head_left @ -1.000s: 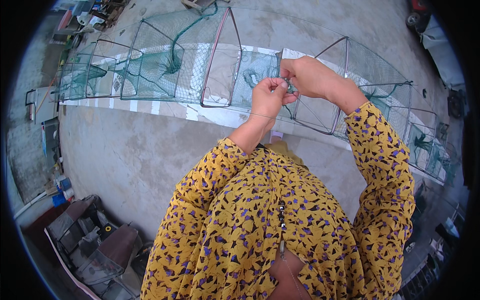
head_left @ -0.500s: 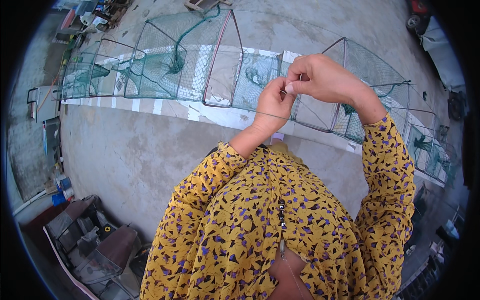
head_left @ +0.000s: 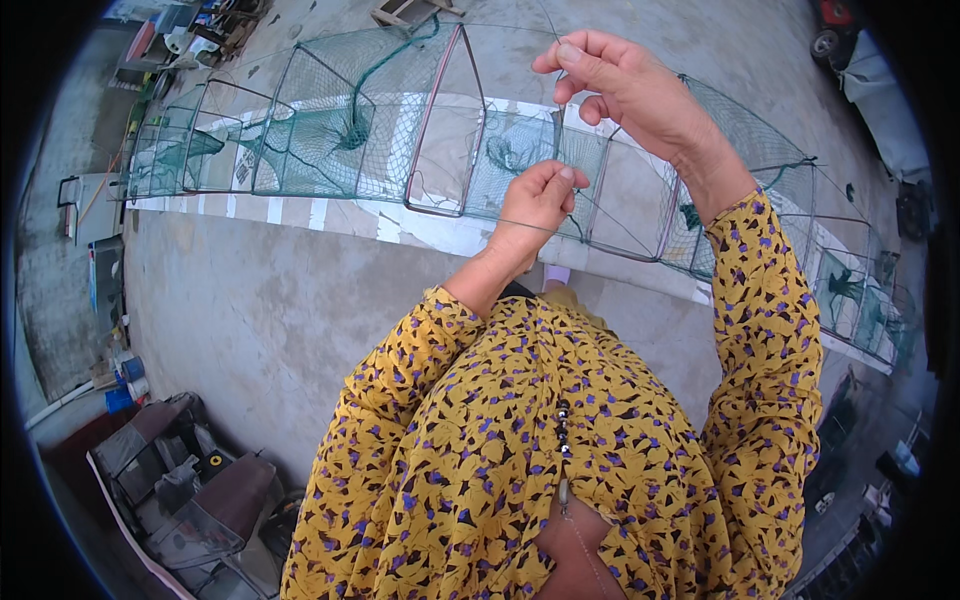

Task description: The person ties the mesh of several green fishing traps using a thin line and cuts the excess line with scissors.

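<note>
A long green mesh cage net [head_left: 330, 140] on metal frames stretches across the concrete ground in front of me. My left hand [head_left: 538, 198] is closed in a fist at the net's mesh, pinching a thin line. My right hand [head_left: 620, 85] is raised above and to the right of it, thumb and fingers pinched on the same thin thread, which runs taut between the two hands. Both forearms wear yellow sleeves with a purple pattern.
Grey concrete ground [head_left: 280, 310] lies below the net. A pile of dark boxes and clutter [head_left: 185, 490] sits at the lower left, with blue containers [head_left: 125, 385] beside it. A wheeled object [head_left: 835, 25] stands at the upper right.
My right hand has lifted up and away from my left, drawing the thread out longer. The left hand stays at the net.
</note>
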`<state>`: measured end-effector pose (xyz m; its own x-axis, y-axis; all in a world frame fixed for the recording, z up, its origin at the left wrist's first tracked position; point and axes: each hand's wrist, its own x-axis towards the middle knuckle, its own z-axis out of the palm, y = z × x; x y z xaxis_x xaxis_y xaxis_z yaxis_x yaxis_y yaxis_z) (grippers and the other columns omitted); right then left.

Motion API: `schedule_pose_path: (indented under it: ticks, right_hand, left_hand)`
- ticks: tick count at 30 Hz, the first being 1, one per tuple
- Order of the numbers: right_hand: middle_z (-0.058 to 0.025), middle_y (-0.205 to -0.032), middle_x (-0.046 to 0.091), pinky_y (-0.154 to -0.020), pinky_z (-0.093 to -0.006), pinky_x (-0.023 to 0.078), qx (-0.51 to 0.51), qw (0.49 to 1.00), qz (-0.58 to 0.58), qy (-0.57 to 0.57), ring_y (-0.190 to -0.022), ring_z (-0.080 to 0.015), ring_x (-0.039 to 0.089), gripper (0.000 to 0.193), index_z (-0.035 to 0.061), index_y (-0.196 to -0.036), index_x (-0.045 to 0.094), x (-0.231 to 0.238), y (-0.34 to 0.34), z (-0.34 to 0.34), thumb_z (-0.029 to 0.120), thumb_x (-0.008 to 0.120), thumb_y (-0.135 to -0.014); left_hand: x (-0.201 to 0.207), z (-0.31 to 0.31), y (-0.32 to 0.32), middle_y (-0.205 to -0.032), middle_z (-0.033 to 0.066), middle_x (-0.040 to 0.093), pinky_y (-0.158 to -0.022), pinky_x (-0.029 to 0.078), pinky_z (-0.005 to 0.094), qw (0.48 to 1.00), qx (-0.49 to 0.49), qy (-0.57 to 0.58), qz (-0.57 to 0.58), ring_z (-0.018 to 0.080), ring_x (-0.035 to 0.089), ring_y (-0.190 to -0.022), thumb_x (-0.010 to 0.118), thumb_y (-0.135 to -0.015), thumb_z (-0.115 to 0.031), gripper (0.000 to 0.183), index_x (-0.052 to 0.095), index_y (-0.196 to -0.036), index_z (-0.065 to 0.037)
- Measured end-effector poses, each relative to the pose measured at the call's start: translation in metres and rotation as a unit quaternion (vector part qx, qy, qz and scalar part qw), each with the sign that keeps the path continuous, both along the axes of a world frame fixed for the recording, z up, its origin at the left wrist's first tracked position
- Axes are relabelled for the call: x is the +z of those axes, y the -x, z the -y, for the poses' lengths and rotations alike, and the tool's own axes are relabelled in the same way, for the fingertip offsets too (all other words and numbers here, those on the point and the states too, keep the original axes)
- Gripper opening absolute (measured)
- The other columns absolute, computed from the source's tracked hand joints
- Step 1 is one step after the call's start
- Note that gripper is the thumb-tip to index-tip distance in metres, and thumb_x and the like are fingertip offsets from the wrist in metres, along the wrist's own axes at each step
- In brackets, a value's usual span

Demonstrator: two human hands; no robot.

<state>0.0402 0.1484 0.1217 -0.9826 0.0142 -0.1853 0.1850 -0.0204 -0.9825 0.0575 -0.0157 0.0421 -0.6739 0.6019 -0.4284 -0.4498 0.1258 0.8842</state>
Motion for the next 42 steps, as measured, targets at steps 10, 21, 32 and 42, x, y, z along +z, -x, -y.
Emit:
schedule_pose_path:
  ticks: [10, 21, 32, 42]
  right_hand:
    - [-0.0066, -0.079, 0.060, -0.057, -0.0252, 0.046, 0.229, 0.895, 0.138, -0.356, -0.062, -0.0112, 0.057, 0.022, 0.0059, -0.100, 0.061, -0.029, -0.016, 0.002, 0.010, 0.059, -0.079]
    - [-0.0089, -0.067, 0.063, -0.056, -0.0291, 0.046, 0.072, 0.903, 0.049, -0.420, -0.059, -0.0178, 0.059, 0.014, 0.0023, -0.074, 0.064, -0.047, -0.023, 0.009, 0.015, 0.066, -0.071]
    - [-0.0099, -0.062, 0.060, -0.059, -0.0339, 0.046, 0.083, 0.912, 0.148, -0.372, -0.062, -0.0231, 0.058, 0.020, 0.0035, -0.069, 0.061, -0.049, -0.015, 0.015, 0.022, 0.057, -0.076]
    - [-0.0028, -0.060, 0.054, -0.048, -0.0248, 0.041, 0.182, 0.978, 0.045, -0.088, -0.056, -0.0105, 0.052, 0.017, 0.0048, -0.081, 0.049, 0.012, -0.054, 0.011, 0.021, 0.053, -0.084]
  left_hand:
    - [0.010, 0.007, 0.008, -0.057, -0.0038, 0.043, -0.034, 0.019, 0.0185, 0.993, 0.006, -0.049, 0.112, 0.0034, 0.028, -0.040, 0.041, -0.087, -0.017, 0.019, 0.056, -0.084, -0.005]
    - [-0.003, 0.006, 0.017, -0.050, -0.0026, 0.043, -0.034, 0.017, 0.0199, 0.984, -0.015, 0.061, 0.165, 0.0046, 0.026, -0.037, 0.041, -0.083, -0.018, 0.024, 0.060, -0.079, -0.003]
    - [-0.025, -0.001, 0.029, -0.065, 0.0054, 0.056, -0.060, 0.043, 0.0276, 0.922, -0.091, 0.081, -0.367, 0.0149, 0.051, -0.056, 0.046, -0.081, -0.023, 0.028, 0.067, -0.079, -0.006]
    - [-0.028, -0.008, 0.009, -0.078, 0.0067, 0.057, -0.055, 0.045, 0.0284, 0.940, 0.014, 0.089, -0.329, 0.0186, 0.053, -0.057, 0.063, -0.070, -0.007, 0.010, 0.057, -0.078, -0.007]
